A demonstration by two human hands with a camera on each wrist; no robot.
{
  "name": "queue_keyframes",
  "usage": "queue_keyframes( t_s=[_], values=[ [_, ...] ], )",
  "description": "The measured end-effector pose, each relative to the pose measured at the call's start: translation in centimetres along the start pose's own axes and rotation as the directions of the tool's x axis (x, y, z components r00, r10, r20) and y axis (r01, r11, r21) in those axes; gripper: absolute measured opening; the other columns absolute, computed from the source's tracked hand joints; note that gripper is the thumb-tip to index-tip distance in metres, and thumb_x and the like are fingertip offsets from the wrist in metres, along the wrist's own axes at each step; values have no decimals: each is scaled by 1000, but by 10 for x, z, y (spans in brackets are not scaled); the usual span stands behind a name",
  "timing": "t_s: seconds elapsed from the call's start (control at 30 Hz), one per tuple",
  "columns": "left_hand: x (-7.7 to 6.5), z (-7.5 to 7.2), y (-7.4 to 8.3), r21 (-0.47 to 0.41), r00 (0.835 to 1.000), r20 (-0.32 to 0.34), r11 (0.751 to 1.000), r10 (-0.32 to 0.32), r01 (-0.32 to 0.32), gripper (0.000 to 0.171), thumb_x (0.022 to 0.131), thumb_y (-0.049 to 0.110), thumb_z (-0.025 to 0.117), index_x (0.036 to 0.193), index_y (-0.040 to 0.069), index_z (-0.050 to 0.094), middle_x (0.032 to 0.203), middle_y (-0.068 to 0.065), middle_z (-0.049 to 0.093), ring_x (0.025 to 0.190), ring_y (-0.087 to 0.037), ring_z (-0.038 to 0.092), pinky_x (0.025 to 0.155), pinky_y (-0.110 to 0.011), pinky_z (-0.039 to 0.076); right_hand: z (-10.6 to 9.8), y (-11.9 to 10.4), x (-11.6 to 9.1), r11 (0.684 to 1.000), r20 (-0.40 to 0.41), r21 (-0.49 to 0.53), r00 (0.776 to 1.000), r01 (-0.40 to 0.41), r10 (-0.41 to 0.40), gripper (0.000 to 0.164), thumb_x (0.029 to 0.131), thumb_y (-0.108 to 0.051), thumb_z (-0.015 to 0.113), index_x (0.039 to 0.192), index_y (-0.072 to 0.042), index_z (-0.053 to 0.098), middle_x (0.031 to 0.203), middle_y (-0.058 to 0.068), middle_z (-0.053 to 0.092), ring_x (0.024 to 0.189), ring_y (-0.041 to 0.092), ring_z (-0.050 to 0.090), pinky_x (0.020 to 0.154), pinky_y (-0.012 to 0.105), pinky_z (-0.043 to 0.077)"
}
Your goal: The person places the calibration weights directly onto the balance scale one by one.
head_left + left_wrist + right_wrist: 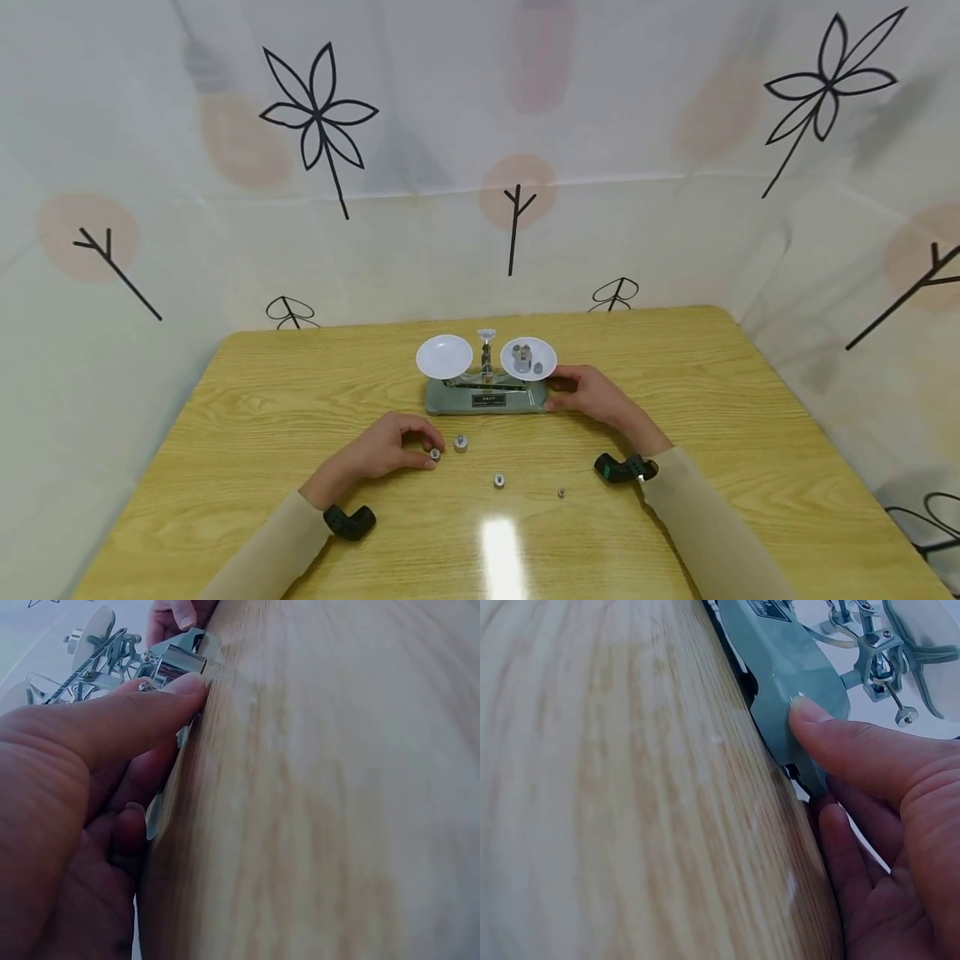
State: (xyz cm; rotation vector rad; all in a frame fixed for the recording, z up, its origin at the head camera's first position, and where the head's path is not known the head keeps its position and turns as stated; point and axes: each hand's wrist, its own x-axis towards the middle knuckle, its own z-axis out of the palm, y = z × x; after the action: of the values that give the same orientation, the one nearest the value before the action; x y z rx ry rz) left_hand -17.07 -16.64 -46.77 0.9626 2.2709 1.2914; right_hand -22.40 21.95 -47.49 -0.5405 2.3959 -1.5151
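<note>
A balance scale [487, 400] with a grey-green base and two white pans stands toward the back of the table. Its left pan [444, 357] looks bare; several metal weights [522, 360] sit on the right pan [546, 350]. My right hand [596, 396] grips the right end of the base, with the thumb [832, 731] on the front and fingers curled behind. In front of the scale, my left hand [386, 446] pinches a small metal weight [435, 454] at the table. Just right of it stands a bigger weight [461, 443], shiny in the left wrist view.
Two smaller weights stand nearer the front: one weight [498, 481] in the middle and a tiny weight [561, 493] to its right. The wooden table [300, 392] backs onto a patterned white cloth [420, 250]. Each wrist carries a black camera band [349, 523].
</note>
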Motion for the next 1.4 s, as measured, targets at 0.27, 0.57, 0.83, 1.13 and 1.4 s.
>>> queue_keyframes(
  t_s=[0.27, 0.57, 0.83, 1.13, 1.4],
  values=[
    [1, 0, 4, -6, 1000, -16, 1000, 17, -17, 16, 88, 16, 78, 103, 13, 75, 100, 4, 71, 89, -15, 63, 80, -31, 53, -3, 4, 2, 1000, -2, -10, 1000, -15, 15, 63, 81, -11, 84, 135, 6, 57, 135, 24, 57, 124, 37, 55, 102, 46, 46],
    [-10, -1, 26, -42, 981, -177, 997, -72, 65, 15, 85, 4, 78, 100, 3, 74, 99, -5, 71, 90, -16, 64, 77, -29, 52, -4, 5, 3, 1000, 2, 2, 1000, -27, 27, 64, 82, -10, 83, 137, 7, 55, 138, 24, 55, 126, 38, 53, 104, 47, 44],
    [-10, -16, 22, 97, 963, -268, 995, 36, -10, 15, 86, 7, 78, 101, 6, 74, 98, -1, 72, 86, -17, 63, 72, -29, 49, -3, 3, 3, 999, 4, 17, 999, -46, 46, 64, 81, -10, 83, 137, 5, 56, 139, 23, 54, 128, 38, 52, 104, 46, 43],
    [-12, -34, 35, 140, 919, -383, 989, 95, -44, 13, 90, 13, 76, 102, 10, 74, 97, 7, 70, 86, -12, 62, 71, -33, 52, -1, 2, 3, 999, 16, 22, 999, -31, 31, 63, 82, -9, 82, 136, 9, 54, 138, 26, 54, 128, 39, 52, 105, 47, 43],
    [-7, -46, 46, 203, 889, -438, 978, 134, -48, 12, 89, 13, 77, 100, 16, 74, 95, 8, 71, 83, -12, 61, 68, -35, 52, -3, -1, 4, 999, 19, 8, 999, -31, 31, 63, 83, -8, 82, 137, 10, 54, 139, 27, 53, 129, 40, 51, 105, 47, 43]
  ],
)
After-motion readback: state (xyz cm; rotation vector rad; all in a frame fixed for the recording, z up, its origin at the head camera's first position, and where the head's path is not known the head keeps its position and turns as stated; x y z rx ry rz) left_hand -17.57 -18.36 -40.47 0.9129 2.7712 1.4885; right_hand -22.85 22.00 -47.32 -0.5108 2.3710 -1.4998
